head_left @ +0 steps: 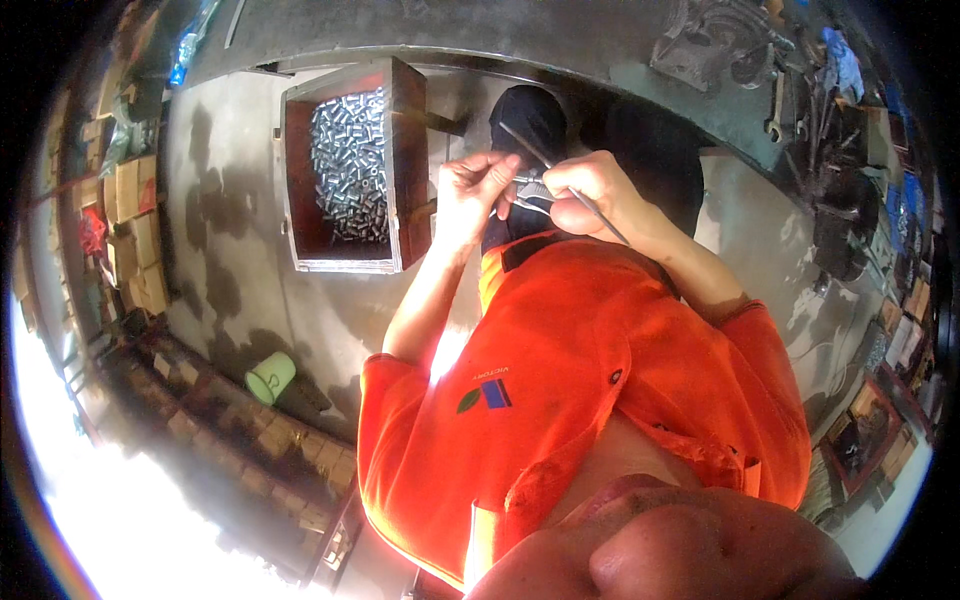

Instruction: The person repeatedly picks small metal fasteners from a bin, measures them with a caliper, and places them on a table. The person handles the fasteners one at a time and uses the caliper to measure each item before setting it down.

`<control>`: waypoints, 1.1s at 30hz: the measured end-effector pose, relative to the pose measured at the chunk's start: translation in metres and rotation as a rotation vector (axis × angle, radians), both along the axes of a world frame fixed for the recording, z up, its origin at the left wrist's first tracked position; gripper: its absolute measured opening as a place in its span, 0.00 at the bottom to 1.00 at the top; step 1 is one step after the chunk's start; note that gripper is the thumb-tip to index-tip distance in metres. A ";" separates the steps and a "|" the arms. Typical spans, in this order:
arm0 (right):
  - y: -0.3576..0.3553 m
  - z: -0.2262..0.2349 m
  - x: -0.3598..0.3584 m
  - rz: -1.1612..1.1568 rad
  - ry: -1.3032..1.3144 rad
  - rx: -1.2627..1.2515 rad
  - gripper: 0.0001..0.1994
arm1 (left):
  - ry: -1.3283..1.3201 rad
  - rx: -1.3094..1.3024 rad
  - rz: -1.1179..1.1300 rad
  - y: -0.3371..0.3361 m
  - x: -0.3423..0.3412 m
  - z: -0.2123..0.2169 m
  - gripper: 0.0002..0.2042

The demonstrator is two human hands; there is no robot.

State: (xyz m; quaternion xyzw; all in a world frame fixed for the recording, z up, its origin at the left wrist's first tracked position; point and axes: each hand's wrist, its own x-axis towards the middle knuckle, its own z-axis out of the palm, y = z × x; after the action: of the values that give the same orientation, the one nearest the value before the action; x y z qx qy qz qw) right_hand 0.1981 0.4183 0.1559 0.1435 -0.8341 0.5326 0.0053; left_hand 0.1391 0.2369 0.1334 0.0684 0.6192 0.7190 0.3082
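Both hands meet above my dark trouser legs. My left hand (468, 196) is closed, with thumb and forefinger pinching a small shiny metal piece (525, 180); its exact kind is too small to tell. Close beside it, my right hand (592, 192) is wrapped round a thin dark rod (525, 144), which slants from upper left to lower right through the fist. A pale, looped bit (537, 196) shows between the hands, and what it belongs to is hidden by the fingers.
To the left stands an open wooden box (405, 150) with many small metal cylindrical parts (348, 160). A dark workbench (480, 30) runs along the far side, with a wrench (775, 115) at right. A green bucket (270, 377) lies tipped near cardboard boxes (135, 190).
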 end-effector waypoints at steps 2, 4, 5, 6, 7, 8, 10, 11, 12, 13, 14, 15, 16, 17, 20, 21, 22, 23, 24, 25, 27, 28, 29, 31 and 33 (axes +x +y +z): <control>0.000 -0.003 0.000 -0.003 0.022 0.016 0.08 | 0.078 -0.053 -0.046 -0.002 -0.002 0.005 0.05; 0.001 -0.008 0.000 -0.023 0.000 -0.018 0.08 | 0.118 0.033 -0.046 0.001 -0.001 0.003 0.05; 0.001 -0.008 0.001 -0.031 0.012 -0.016 0.08 | 0.138 0.077 -0.048 0.003 -0.001 0.002 0.06; 0.002 -0.007 0.001 -0.038 0.024 -0.014 0.08 | 0.131 0.086 -0.058 0.003 -0.001 0.003 0.06; 0.002 -0.007 0.001 -0.046 0.037 -0.012 0.08 | 0.125 0.095 -0.068 0.005 -0.002 0.006 0.07; 0.002 -0.008 0.001 -0.060 0.056 -0.001 0.08 | 0.119 0.104 -0.079 0.005 -0.003 0.008 0.08; 0.003 -0.010 0.001 -0.086 0.098 0.021 0.07 | 0.110 0.087 -0.077 0.008 -0.002 0.005 0.08; 0.003 -0.010 0.001 -0.091 0.151 0.053 0.07 | 0.105 0.079 -0.076 0.009 -0.002 0.004 0.09; 0.002 -0.010 0.000 -0.095 0.205 0.085 0.07 | 0.082 0.076 -0.103 0.010 -0.003 0.003 0.09; 0.001 -0.010 -0.001 -0.099 0.258 0.117 0.06 | 0.058 0.074 -0.129 0.011 -0.004 0.002 0.09; 0.000 -0.009 0.000 -0.112 0.257 0.111 0.06 | 0.035 0.071 -0.155 0.012 -0.005 0.001 0.10; -0.001 -0.008 0.000 -0.126 0.257 0.105 0.06 | 0.043 0.064 -0.153 0.013 -0.005 -0.001 0.10; -0.002 -0.008 0.000 -0.139 0.257 0.100 0.06 | 0.051 0.057 -0.150 0.013 -0.004 -0.003 0.11; -0.002 -0.010 0.001 -0.139 0.150 0.043 0.07 | 0.059 0.050 -0.147 0.014 -0.003 -0.005 0.11; -0.001 -0.030 0.003 -0.104 -0.153 -0.221 0.07 | 0.141 0.019 -0.129 0.015 0.001 -0.005 0.08; 0.000 -0.037 0.000 -0.073 -0.239 -0.373 0.07 | 0.184 -0.008 -0.144 0.014 0.000 -0.003 0.08; 0.001 -0.042 -0.001 -0.039 -0.327 -0.525 0.08 | 0.210 -0.069 -0.163 0.013 -0.001 0.001 0.06; 0.004 -0.046 0.000 -0.036 -0.345 -0.554 0.08 | 0.231 -0.072 -0.174 0.013 -0.002 0.005 0.06; 0.006 -0.045 0.001 -0.034 -0.364 -0.583 0.08 | 0.251 -0.074 -0.186 0.013 -0.003 0.009 0.06; 0.006 -0.043 0.000 -0.031 -0.384 -0.613 0.08 | 0.271 -0.077 -0.198 0.012 -0.003 0.012 0.06; 0.010 -0.040 0.011 -0.189 -0.432 -0.670 0.10 | 0.348 -0.119 -0.130 0.002 -0.015 0.003 0.07; 0.017 -0.034 0.012 -0.187 -0.440 -0.582 0.10 | 0.379 -0.169 -0.060 -0.002 -0.020 0.004 0.07; 0.026 -0.024 0.012 -0.103 -0.472 -0.624 0.10 | 0.409 -0.218 0.011 -0.005 -0.024 0.005 0.06; 0.029 -0.012 0.015 -0.075 -0.297 -0.471 0.13 | 0.615 -0.319 0.060 -0.008 -0.031 -0.004 0.07; 0.026 0.003 0.020 -0.030 -0.199 -0.417 0.14 | 0.863 -0.509 0.053 -0.010 -0.036 -0.005 0.08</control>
State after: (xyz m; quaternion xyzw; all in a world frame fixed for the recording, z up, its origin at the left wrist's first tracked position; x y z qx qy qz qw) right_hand 0.2179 0.4446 0.1593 0.0736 -0.7043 0.7050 -0.0395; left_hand 0.1035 0.2271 0.1279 0.2664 0.8476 0.4588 0.0125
